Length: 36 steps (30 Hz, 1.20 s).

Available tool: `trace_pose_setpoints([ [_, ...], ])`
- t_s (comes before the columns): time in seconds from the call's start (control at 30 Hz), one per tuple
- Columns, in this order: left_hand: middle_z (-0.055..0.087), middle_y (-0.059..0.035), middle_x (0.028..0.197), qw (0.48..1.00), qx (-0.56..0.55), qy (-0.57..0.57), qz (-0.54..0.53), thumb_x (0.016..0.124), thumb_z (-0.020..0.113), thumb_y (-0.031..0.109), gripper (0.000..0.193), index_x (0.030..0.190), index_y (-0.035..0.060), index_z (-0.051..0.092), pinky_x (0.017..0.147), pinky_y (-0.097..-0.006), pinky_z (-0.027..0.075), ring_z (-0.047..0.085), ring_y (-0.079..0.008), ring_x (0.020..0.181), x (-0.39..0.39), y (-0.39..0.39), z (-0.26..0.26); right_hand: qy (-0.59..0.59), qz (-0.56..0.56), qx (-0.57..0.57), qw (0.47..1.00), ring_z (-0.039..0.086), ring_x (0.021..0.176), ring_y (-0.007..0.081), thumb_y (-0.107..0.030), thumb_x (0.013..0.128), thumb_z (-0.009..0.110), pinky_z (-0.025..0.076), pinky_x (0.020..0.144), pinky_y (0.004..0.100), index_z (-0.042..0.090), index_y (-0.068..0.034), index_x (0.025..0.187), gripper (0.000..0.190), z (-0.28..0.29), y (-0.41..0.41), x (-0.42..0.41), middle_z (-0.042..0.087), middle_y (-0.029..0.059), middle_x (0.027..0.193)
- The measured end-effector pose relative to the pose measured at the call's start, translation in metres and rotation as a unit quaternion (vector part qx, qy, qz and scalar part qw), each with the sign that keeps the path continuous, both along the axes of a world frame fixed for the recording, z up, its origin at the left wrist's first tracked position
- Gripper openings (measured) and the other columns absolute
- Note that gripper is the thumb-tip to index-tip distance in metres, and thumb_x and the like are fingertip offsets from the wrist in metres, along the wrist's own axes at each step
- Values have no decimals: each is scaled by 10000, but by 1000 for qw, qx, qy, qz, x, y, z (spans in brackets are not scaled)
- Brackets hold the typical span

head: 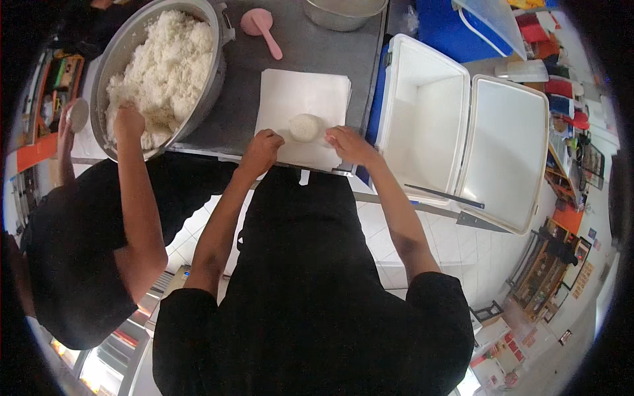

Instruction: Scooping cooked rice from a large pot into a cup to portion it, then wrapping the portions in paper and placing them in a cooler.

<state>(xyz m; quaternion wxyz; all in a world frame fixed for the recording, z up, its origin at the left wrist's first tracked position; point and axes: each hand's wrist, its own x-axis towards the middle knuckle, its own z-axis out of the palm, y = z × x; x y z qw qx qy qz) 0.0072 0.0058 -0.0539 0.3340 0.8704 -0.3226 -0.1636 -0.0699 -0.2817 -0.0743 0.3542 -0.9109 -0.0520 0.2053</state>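
A stack of white paper sheets [302, 94] lies on the dark table in front of me, near its edge. On the stack rests a rounded mound of white rice [305, 127]. My left hand [262, 151] pinches the paper's left side near the front, with its fingers closed. My right hand [346, 143] is just right of the mound, thumb and fingers together at the paper's right side. Neither hand touches the rice. The exact grip of the fingertips on the sheet is small in view.
A large metal pot of cooked rice [163, 74] stands at the left, with a co-worker's hand [129, 123] in it. Behind the paper lies a pink rice paddle [260, 29]; a metal bowl [344, 15] is farther back. An open white-lined cooler [426, 119] stands right.
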Motion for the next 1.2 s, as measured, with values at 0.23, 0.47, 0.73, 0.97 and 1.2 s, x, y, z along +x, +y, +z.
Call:
trace_pose_setpoints([
  [0.23, 622, -202, 880, 994, -77, 28, 72, 841, 575, -23, 119, 920, -28, 664, 767, -447, 504, 625, -376, 839, 26, -13, 16, 4, -64, -76, 995, 610, 1028, 355, -224, 934, 562, 495, 849, 449, 594, -35, 1054, 226, 36, 23, 12, 663, 149, 1006],
  [0.47, 607, -196, 885, 994, -74, 58, 50, 826, 719, 161, 239, 936, -20, 607, 782, -436, 503, 613, -386, 864, 17, -2, 22, -34, -118, 64, 990, 610, 977, 333, -194, 870, 658, 476, 828, 452, 618, -51, 902, 152, 39, 14, 14, 648, 125, 897],
  [0.73, 594, -161, 1051, 1000, -6, -16, -23, 657, 856, 437, 616, 1023, 5, 612, 890, -442, 481, 573, -345, 1012, -12, -5, 10, -148, 30, 49, 987, 556, 902, 301, -136, 758, 717, 456, 829, 404, 660, -67, 781, 92, -9, 11, 5, 592, 96, 863],
  [0.97, 606, -127, 967, 999, 3, -44, -29, 806, 751, 180, 263, 974, 7, 648, 808, -417, 517, 602, -308, 915, -9, -4, -5, -39, -21, 61, 997, 577, 971, 340, -152, 898, 610, 476, 840, 440, 667, -42, 879, 126, -8, 5, 9, 638, 126, 961],
  [1.2, 621, -143, 1028, 991, -50, -116, -42, 805, 657, 5, 135, 938, 3, 641, 808, -415, 539, 627, -324, 954, -29, 0, -3, -189, -14, -65, 980, 591, 1009, 358, -245, 895, 637, 480, 870, 453, 614, -29, 1006, 243, 2, 34, -43, 644, 151, 1007],
])
